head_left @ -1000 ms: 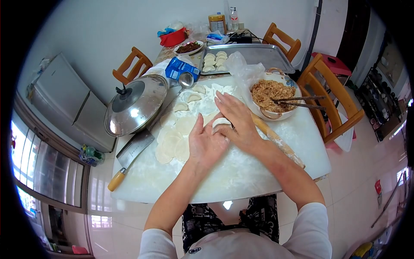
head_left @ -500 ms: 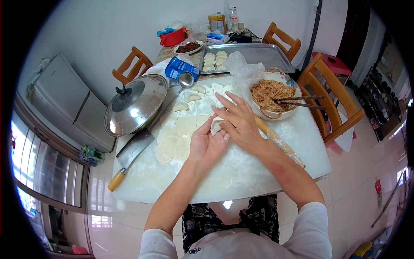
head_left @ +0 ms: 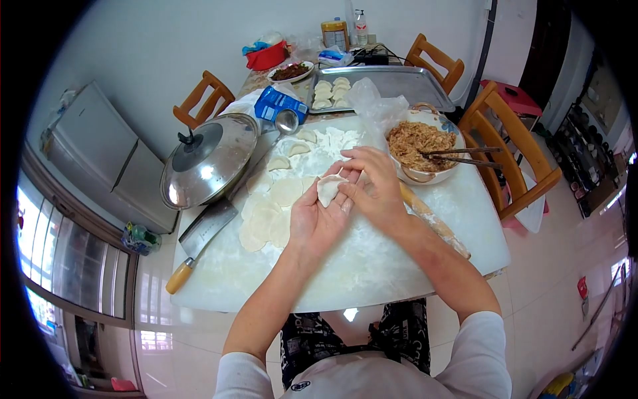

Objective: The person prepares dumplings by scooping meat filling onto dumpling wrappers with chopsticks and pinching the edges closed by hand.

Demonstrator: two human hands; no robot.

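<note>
One head-worn view, wide and near — facing forward and down over left hand (head_left: 318,219), right hand (head_left: 377,193) and table (head_left: 362,282)

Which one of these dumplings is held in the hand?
The dumpling on the left hand, right hand at its edge; the others lie on the white board or metal tray.

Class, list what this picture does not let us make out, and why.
All in the head view:
Inside of the dumpling in the left hand: its dough hides it.
Far end of the rolling pin: behind the right hand.
Whatever is under the domed lid: the lid covers it.
Chopsticks' tips: sunk in the filling.
Print on the blue packet: too small.
</note>
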